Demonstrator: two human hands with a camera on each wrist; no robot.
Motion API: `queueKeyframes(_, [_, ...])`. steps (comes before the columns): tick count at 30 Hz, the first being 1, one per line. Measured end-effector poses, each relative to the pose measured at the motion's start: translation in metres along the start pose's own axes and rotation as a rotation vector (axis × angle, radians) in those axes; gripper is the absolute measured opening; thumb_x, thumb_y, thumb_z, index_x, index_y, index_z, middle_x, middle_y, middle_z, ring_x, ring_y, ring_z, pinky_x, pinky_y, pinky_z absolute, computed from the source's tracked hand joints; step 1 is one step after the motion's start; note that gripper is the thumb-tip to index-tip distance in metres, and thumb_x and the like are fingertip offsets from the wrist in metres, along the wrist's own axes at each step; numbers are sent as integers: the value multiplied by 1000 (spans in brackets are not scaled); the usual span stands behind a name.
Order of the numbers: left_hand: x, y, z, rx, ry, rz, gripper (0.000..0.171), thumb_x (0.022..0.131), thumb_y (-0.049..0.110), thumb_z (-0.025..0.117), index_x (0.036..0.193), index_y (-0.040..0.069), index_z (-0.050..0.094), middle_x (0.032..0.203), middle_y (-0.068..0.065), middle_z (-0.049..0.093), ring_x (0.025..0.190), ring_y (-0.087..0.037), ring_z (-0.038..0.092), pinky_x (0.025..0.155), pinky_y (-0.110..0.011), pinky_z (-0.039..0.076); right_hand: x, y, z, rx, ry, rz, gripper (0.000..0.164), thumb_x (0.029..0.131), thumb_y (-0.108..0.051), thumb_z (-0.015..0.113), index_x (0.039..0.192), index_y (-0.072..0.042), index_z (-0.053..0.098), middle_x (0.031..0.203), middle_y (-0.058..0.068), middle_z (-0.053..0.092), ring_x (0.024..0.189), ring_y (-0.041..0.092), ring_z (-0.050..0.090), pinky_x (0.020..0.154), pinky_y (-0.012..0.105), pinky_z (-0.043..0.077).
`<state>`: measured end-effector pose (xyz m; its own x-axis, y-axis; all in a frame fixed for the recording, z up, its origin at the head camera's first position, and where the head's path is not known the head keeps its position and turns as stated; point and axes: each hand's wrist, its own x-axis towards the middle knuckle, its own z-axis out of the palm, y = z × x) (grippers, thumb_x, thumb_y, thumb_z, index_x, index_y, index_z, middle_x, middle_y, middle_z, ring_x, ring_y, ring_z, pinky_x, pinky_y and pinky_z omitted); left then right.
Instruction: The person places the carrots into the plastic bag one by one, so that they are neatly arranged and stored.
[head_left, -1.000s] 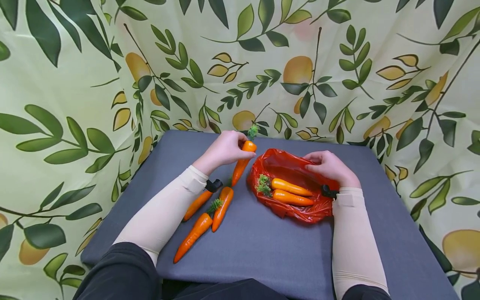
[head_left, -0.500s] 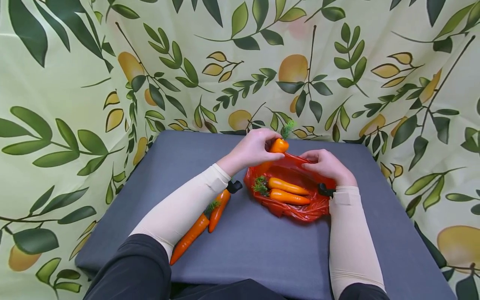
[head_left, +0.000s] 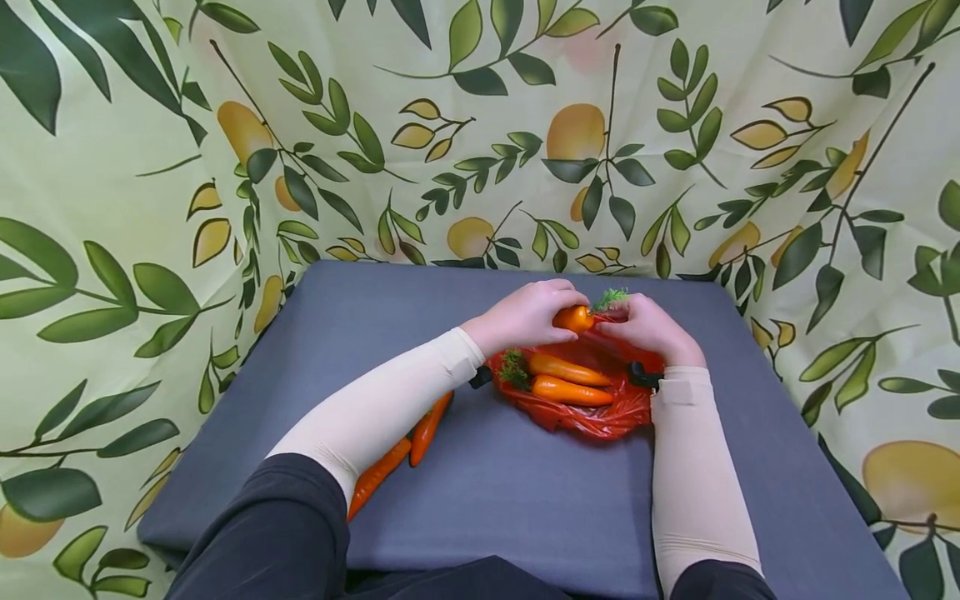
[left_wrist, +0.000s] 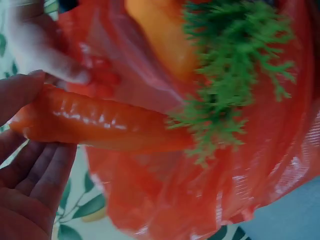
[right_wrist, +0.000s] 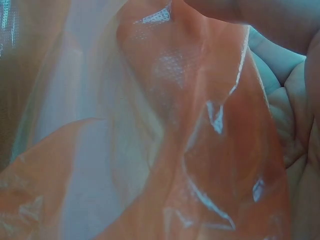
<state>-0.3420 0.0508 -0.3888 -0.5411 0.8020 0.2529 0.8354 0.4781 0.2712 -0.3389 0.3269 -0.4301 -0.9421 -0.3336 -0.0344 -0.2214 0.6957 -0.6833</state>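
Note:
My left hand (head_left: 528,317) grips an orange carrot (head_left: 573,319) near its thick top, over the far side of an open red plastic bag (head_left: 592,427). In the left wrist view the held carrot (left_wrist: 110,122) reaches across the bag's mouth, its narrow end overlapping the green tops (left_wrist: 225,75) of other carrots. My right hand (head_left: 652,329) pinches the far right rim of the bag; the right wrist view shows the thin film (right_wrist: 220,165) between thumb and fingers. Two carrots lie side by side inside, one behind (head_left: 566,367) and one in front (head_left: 572,392), leafy ends left.
On the grey table (head_left: 525,492), left of the bag, lie a shorter carrot (head_left: 430,429) and a longer carrot (head_left: 378,473), partly hidden by my left forearm. A leaf-print cloth (head_left: 480,125) hangs behind and at both sides.
My left hand has carried the carrot rightward from the table's middle to over the bag, tilting it so its leafy top points right. My right hand stays at the bag's rim.

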Motion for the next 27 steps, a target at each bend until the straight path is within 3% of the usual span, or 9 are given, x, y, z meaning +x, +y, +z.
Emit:
queueKeyframes(8, [6, -11, 18, 99, -123, -45, 48, 102, 29, 82, 146, 14, 72, 126, -2, 70, 111, -16, 67, 102, -28, 58, 0, -1, 0, -7, 12, -26, 29, 107, -24, 74, 132, -11, 80, 118, 10, 82, 99, 27, 70, 86, 24, 60])
queueKeyframes(15, [13, -15, 33, 202, -195, -29, 39, 103, 30, 80, 138, 13, 73, 124, -2, 70, 109, -17, 67, 105, -32, 57, 0, -2, 1, -22, 11, -19, 28, 106, -22, 74, 132, -12, 80, 117, 11, 83, 103, 28, 68, 88, 28, 59])
queueKeyframes(21, [18, -16, 45, 198, -264, -60, 30, 104, 28, 79, 129, 13, 74, 120, -3, 70, 107, -19, 66, 104, -33, 57, 1, -1, 1, -12, 5, -2, 34, 106, -27, 77, 136, -11, 78, 124, 13, 83, 109, 28, 75, 94, 28, 59])
queueKeyframes(27, [21, -18, 52, 194, -292, -74, 30, 105, 26, 77, 131, 13, 75, 123, -4, 71, 110, -21, 67, 110, -33, 56, 0, -1, 0, -2, 5, -2, 31, 107, -19, 72, 136, -10, 78, 123, 13, 83, 106, 28, 74, 90, 20, 58])
